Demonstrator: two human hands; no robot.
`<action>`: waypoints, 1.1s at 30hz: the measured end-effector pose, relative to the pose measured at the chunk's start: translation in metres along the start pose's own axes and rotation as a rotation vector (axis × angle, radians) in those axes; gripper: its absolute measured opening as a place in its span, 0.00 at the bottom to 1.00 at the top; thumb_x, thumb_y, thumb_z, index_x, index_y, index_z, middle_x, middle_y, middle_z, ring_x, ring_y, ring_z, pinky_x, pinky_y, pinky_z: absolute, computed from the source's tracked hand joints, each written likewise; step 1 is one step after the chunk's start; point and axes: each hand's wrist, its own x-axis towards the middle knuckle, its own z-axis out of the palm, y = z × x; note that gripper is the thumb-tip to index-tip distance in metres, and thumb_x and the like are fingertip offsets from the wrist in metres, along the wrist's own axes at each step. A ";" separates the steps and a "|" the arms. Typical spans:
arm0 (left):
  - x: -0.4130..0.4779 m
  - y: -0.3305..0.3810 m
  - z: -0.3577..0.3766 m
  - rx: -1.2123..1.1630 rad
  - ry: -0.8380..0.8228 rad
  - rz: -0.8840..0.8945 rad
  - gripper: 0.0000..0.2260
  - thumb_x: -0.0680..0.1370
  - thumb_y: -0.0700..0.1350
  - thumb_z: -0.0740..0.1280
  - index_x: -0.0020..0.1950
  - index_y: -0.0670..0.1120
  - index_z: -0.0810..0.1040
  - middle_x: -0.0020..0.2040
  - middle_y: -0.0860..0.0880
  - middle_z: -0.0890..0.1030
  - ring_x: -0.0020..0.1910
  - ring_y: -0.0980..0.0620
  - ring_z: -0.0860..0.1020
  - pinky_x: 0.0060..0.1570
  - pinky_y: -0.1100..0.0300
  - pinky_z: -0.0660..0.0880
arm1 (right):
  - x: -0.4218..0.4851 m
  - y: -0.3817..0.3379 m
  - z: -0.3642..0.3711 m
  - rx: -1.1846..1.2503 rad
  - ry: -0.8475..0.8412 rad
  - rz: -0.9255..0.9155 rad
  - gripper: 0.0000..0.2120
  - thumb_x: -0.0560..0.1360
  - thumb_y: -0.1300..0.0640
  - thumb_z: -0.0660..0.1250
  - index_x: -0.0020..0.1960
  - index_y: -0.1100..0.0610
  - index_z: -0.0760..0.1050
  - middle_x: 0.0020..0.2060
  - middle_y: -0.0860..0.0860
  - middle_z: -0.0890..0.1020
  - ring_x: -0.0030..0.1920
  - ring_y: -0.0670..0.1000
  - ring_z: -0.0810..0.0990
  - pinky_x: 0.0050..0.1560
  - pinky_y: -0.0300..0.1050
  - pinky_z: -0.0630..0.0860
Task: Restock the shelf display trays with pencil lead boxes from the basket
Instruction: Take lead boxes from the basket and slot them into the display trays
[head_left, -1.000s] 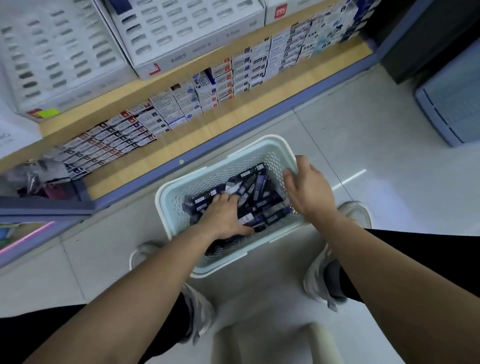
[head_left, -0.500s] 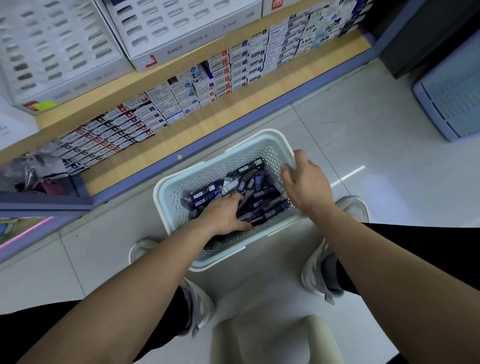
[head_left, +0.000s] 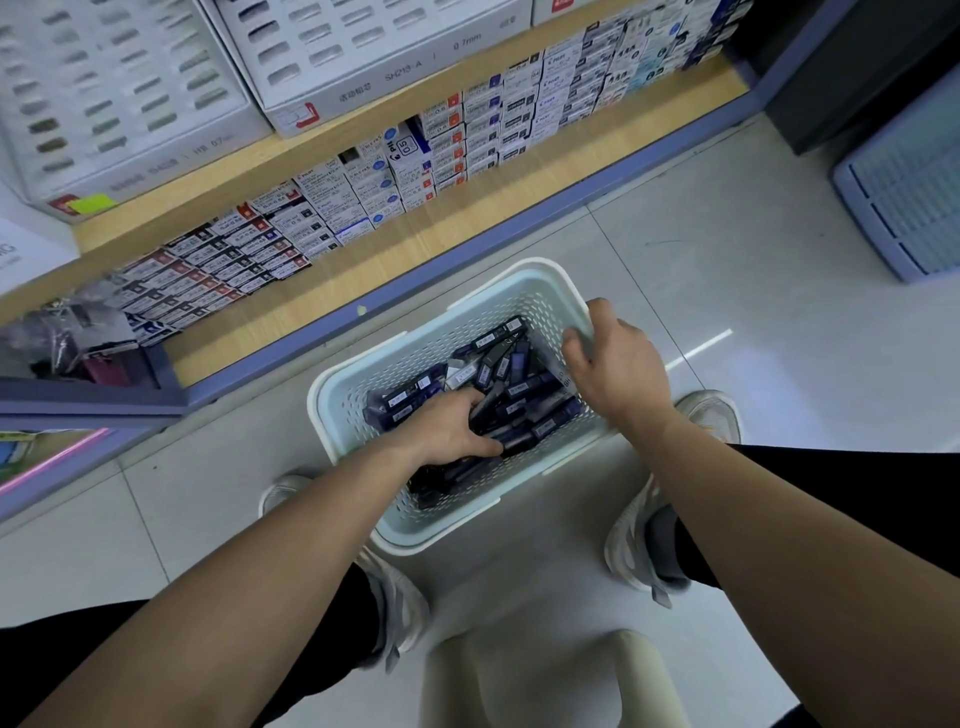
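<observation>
Pale mint perforated plastic basket (head_left: 519, 271) is sitting on the grey tiled floor (head_left: 727, 249) by the shelf, holding the dark blue pencil lead boxes (head_left: 524, 387), left hand (head_left: 451, 431) is curling its fingers round a few, right hand (head_left: 623, 371) is gripping the basket's rim.
</observation>
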 end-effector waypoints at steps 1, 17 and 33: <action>0.000 0.000 0.000 -0.010 -0.006 0.001 0.38 0.72 0.58 0.76 0.77 0.46 0.65 0.73 0.45 0.71 0.70 0.46 0.71 0.67 0.57 0.68 | 0.000 0.001 0.001 0.000 0.001 0.001 0.13 0.81 0.46 0.55 0.55 0.56 0.64 0.36 0.52 0.73 0.31 0.56 0.71 0.27 0.41 0.58; -0.009 0.007 0.010 0.021 -0.026 0.025 0.28 0.77 0.56 0.72 0.70 0.41 0.70 0.67 0.43 0.76 0.64 0.43 0.75 0.59 0.56 0.71 | 0.000 0.001 0.002 -0.009 -0.002 0.014 0.14 0.80 0.45 0.54 0.55 0.56 0.65 0.37 0.54 0.75 0.32 0.57 0.73 0.31 0.44 0.64; -0.011 0.005 0.007 -0.011 -0.088 -0.006 0.23 0.84 0.54 0.60 0.75 0.44 0.62 0.72 0.42 0.71 0.67 0.45 0.72 0.65 0.54 0.69 | 0.005 0.008 0.010 -0.028 0.016 0.014 0.10 0.81 0.48 0.55 0.53 0.55 0.64 0.37 0.54 0.76 0.33 0.58 0.75 0.31 0.47 0.70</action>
